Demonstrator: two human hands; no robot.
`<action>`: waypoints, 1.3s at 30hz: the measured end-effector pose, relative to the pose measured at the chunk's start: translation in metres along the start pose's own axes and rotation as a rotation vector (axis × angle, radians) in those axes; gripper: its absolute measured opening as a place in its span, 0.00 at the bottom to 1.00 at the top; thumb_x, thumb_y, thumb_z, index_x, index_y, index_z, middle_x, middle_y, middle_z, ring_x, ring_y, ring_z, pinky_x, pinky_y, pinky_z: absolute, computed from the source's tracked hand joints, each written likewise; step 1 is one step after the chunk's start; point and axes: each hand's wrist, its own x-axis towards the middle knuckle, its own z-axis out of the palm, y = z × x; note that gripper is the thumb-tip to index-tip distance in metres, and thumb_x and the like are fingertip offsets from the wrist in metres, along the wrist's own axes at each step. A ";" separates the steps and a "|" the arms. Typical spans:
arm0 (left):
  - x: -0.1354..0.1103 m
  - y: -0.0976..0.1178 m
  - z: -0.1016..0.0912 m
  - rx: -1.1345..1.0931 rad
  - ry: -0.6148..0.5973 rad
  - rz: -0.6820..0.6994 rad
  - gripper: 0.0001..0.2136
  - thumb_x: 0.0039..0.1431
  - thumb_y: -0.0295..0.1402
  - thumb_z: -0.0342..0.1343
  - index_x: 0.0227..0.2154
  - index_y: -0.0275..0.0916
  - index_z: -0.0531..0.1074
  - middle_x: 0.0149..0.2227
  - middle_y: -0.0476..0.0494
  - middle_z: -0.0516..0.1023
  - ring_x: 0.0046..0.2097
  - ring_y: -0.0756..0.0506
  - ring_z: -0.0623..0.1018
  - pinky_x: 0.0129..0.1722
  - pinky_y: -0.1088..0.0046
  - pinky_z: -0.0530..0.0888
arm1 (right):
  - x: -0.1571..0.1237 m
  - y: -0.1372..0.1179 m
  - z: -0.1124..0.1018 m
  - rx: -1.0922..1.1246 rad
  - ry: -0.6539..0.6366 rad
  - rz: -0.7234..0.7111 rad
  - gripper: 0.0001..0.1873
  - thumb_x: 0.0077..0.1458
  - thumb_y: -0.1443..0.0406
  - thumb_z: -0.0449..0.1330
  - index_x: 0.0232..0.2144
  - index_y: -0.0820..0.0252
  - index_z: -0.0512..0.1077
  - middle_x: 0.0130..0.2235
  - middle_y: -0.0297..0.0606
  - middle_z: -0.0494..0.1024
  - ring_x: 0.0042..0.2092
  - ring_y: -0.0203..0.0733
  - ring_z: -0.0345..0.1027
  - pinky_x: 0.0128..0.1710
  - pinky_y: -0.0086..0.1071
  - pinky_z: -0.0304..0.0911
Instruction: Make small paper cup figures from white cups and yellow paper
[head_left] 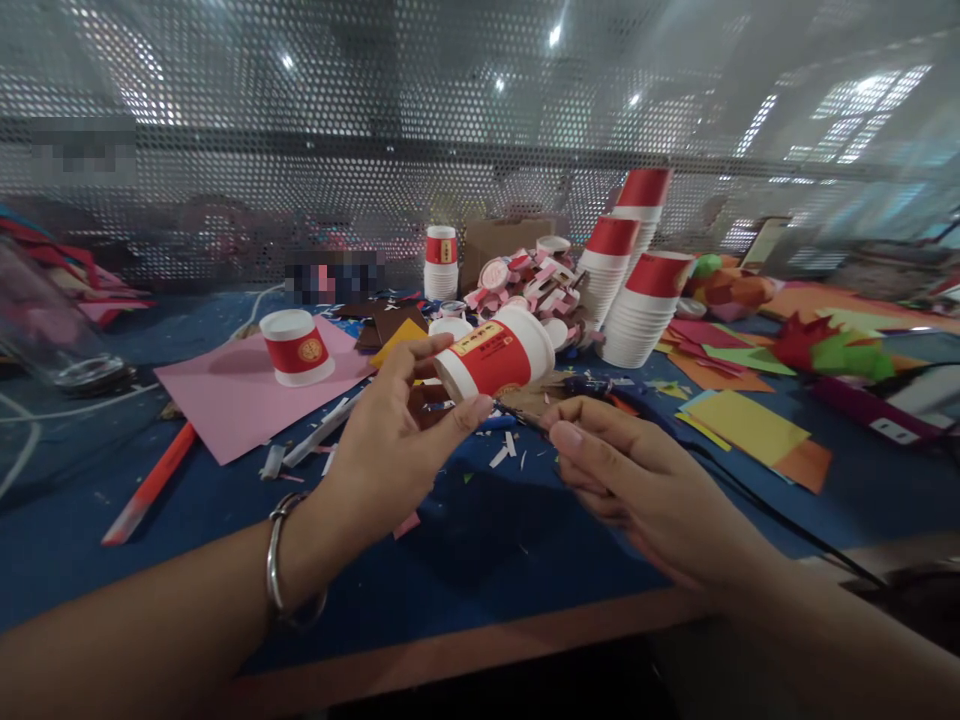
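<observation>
My left hand grips a red and white paper cup, tilted on its side, fingers above and thumb below near one end. My right hand is closed on a thin dark pointed tool whose exact kind I cannot make out. Its tip reaches the cup's lower edge, close to my left thumb; whether it touches is unclear. A similar paper cup stands on a pink sheet of paper to the left. Small white paper scraps lie below the held cup.
Tall stacks of paper cups stand right of a heap of cut cup pieces. A glue gun with a black cord, coloured papers, a red stick and a glass jar lie around. A perforated metal panel rises behind.
</observation>
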 end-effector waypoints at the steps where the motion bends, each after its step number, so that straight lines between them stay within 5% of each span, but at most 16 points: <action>1: 0.001 -0.001 0.000 0.009 0.006 0.003 0.23 0.56 0.33 0.68 0.52 0.40 0.67 0.53 0.38 0.80 0.52 0.39 0.80 0.51 0.58 0.79 | 0.000 0.001 0.001 0.046 0.004 0.011 0.19 0.61 0.47 0.64 0.38 0.56 0.70 0.23 0.23 0.55 0.22 0.29 0.40 0.19 0.26 0.35; 20: 0.000 -0.016 0.000 0.199 0.069 0.085 0.25 0.51 0.38 0.72 0.47 0.41 0.65 0.53 0.35 0.78 0.48 0.38 0.81 0.45 0.57 0.79 | -0.003 0.007 0.017 0.249 0.023 0.115 0.23 0.58 0.46 0.66 0.32 0.61 0.73 0.20 0.21 0.51 0.19 0.24 0.37 0.17 0.24 0.30; 39: 0.001 -0.015 0.001 0.187 -0.042 -0.003 0.22 0.52 0.39 0.70 0.45 0.39 0.68 0.44 0.38 0.81 0.44 0.36 0.83 0.44 0.54 0.78 | -0.005 0.009 0.019 0.307 0.062 0.114 0.23 0.56 0.47 0.67 0.31 0.62 0.73 0.19 0.21 0.54 0.18 0.23 0.37 0.16 0.22 0.31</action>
